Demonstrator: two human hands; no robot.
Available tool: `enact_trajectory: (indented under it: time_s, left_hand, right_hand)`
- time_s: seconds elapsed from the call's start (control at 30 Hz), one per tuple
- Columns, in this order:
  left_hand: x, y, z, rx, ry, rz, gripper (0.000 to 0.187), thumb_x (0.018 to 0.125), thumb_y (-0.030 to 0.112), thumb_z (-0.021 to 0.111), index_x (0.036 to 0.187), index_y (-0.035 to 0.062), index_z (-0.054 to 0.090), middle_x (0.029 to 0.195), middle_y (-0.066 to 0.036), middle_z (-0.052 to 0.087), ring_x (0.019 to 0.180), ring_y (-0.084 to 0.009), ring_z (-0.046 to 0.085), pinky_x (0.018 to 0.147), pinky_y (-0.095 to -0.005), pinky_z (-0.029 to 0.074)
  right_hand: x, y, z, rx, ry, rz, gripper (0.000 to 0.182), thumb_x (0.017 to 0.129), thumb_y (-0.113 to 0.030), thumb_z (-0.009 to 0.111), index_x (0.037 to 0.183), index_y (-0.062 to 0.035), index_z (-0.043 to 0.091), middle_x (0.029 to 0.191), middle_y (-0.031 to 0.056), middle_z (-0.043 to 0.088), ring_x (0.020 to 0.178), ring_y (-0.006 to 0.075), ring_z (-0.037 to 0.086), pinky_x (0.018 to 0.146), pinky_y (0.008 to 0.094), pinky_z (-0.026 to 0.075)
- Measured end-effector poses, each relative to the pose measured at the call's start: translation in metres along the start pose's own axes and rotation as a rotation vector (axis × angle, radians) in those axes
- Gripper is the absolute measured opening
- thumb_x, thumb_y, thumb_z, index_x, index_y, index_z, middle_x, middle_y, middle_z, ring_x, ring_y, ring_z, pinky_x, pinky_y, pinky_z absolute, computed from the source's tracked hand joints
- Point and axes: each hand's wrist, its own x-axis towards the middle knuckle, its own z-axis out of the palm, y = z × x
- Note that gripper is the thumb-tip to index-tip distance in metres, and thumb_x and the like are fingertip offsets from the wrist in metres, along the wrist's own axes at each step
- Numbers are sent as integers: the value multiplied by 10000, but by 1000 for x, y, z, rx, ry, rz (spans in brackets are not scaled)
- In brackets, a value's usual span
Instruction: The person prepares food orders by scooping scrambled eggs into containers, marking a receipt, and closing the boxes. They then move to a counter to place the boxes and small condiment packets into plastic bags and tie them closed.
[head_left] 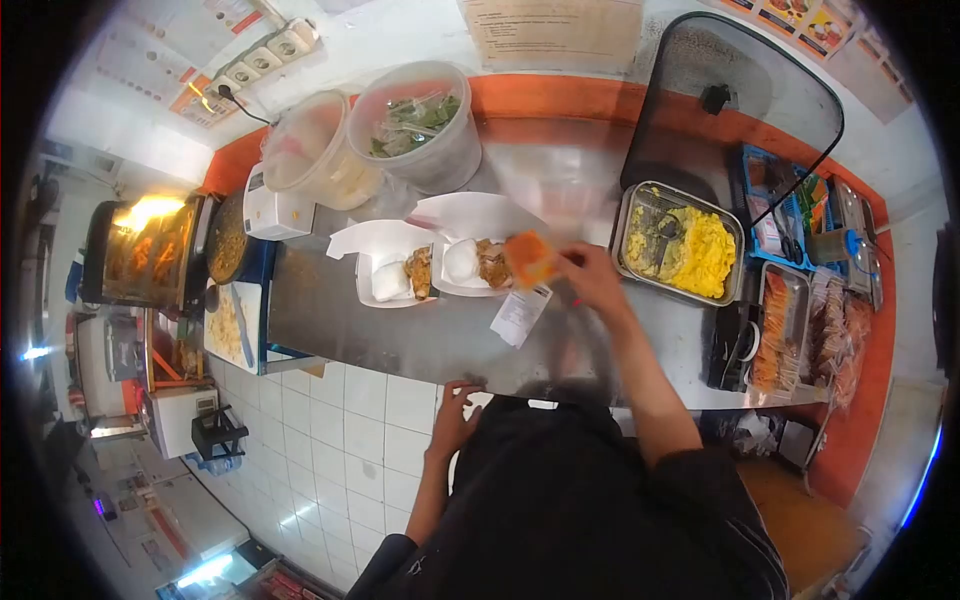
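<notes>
My right hand (pixel 595 280) is closed on a small orange packet (pixel 531 260), blurred, held over the right end of a white food box. That open box (pixel 470 284) contains a mound of white rice (pixel 461 262) and browned pieces of food (pixel 492 264). To its left stands another open white box (pixel 380 262) with rice and similar food. A printed paper slip (pixel 520 316) lies on the counter below my right hand. My left hand (pixel 455 415) hangs by the counter's front edge, its fingers loosely bent and apart, with nothing visible in it.
A steel tray of yellow food (pixel 690 245) with a spoon sits right, beside a dark mesh cover (pixel 740 100). Two clear tubs (pixel 430 150) stand at the back. A cutting board (pixel 235 325) with a knife is left, near a lit glass cabinet (pixel 145 245).
</notes>
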Motion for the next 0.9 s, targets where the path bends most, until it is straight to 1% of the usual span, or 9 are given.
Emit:
enact_trajectory:
  time_s: [0.17, 0.3, 0.33, 0.43, 0.57, 0.63, 0.7, 0.8, 0.9]
  left_hand:
    - [-13, -53, -19, 59, -62, -136, 435, 839, 84, 759, 1244, 74, 603, 1265, -170, 516, 915, -278, 650, 811, -388, 554]
    - [-26, -94, -18, 89, -149, -291, 424, 850, 184, 771, 1226, 61, 621, 1112, -161, 616, 856, -270, 677, 802, -397, 558]
    - [-27, -101, -14, 118, -184, -326, 434, 850, 198, 770, 1232, 52, 627, 1045, -161, 674, 870, -289, 693, 817, -399, 559]
    - [-23, -113, 7, 150, -331, -376, 449, 850, 203, 764, 1248, 49, 626, 1043, -172, 710, 943, -312, 701, 847, -406, 557]
    - [-21, -129, 44, -41, -473, -498, 400, 912, 258, 713, 1240, 40, 645, 1099, -188, 721, 1042, -324, 695, 909, -405, 542]
    - [-31, -152, 67, -69, -405, -526, 373, 939, 264, 684, 1237, 41, 650, 1120, -187, 722, 1068, -313, 694, 921, -396, 539]
    - [-40, -165, 78, -94, -382, -547, 352, 962, 265, 658, 1236, 44, 653, 1129, -185, 724, 1091, -306, 692, 928, -391, 537]
    - [-55, -177, 82, -93, -428, -582, 335, 982, 258, 633, 1241, 46, 650, 1114, -178, 732, 1096, -296, 695, 924, -389, 540]
    - [-67, -182, 79, -66, -480, -649, 340, 986, 261, 633, 1247, 44, 645, 1086, -167, 742, 1052, -269, 713, 902, -375, 546]
  right_hand:
    - [-4, 24, 33, -236, 64, -14, 327, 902, -247, 714, 1055, 43, 717, 916, 156, 723, 808, 190, 696, 734, 323, 543]
    - [-72, 33, -57, -132, 24, 8, 306, 921, -199, 705, 1104, 45, 696, 928, 148, 729, 823, 185, 692, 749, 308, 544]
    - [-93, 40, -85, -85, 47, 114, 273, 934, -167, 690, 1115, 36, 696, 917, 106, 726, 821, 154, 681, 733, 294, 540]
    - [-153, 47, -169, -111, 214, 214, 277, 955, -207, 692, 1131, 6, 708, 911, 39, 710, 788, 100, 638, 669, 262, 511]
    - [-227, 59, -260, -128, 543, 376, 257, 968, -184, 663, 1137, 3, 712, 872, -5, 662, 724, 79, 557, 615, 241, 444]
    - [-270, 83, -311, -259, 702, 431, 266, 963, -178, 651, 1144, 8, 709, 869, 13, 661, 722, 80, 555, 621, 251, 452]
    - [-309, 111, -362, -532, 777, 565, 310, 959, -218, 647, 1160, 13, 700, 923, 74, 713, 787, 146, 646, 700, 305, 510]
    - [-340, 150, -406, -747, 833, 443, 388, 948, -291, 661, 1192, 9, 690, 1016, 150, 739, 921, 249, 706, 817, 381, 535]
    - [-336, 160, -427, -894, 697, 622, 386, 950, -281, 676, 1178, 30, 695, 1114, 217, 719, 1011, 281, 691, 878, 386, 514]
